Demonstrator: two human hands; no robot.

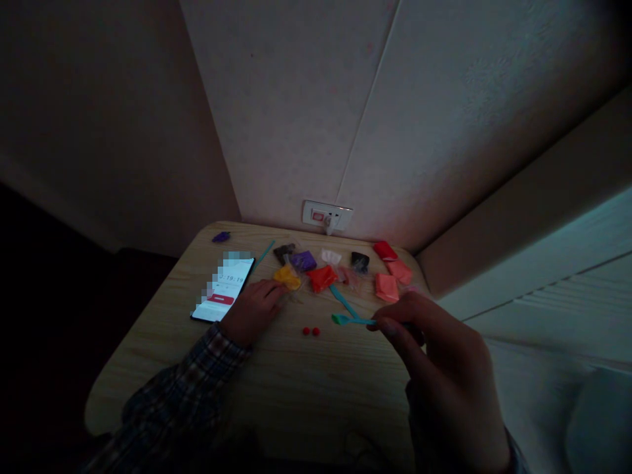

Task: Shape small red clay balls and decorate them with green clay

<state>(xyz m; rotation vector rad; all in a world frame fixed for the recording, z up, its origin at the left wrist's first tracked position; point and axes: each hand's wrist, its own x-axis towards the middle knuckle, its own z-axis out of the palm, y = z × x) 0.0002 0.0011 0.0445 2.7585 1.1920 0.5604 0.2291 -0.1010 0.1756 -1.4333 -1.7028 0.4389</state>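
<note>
Right hand [447, 352]: fingers pinch turquoise tool [360, 321], green tip above wooden surface [316, 375] | two red balls [306, 331] left of tip | left hand [253, 311] at yellow packet [287, 279], cannot tell if gripping | smartphone [230, 275] beside it | wall socket [318, 216] beyond

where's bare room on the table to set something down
Widest: the tabletop below the two red balls, between the left sleeve and right hand; near edge too dark to judge. A smaller patch: between purple lump and blue stick, beyond the phone. Crowded: back centre and right, coloured packets.
</note>
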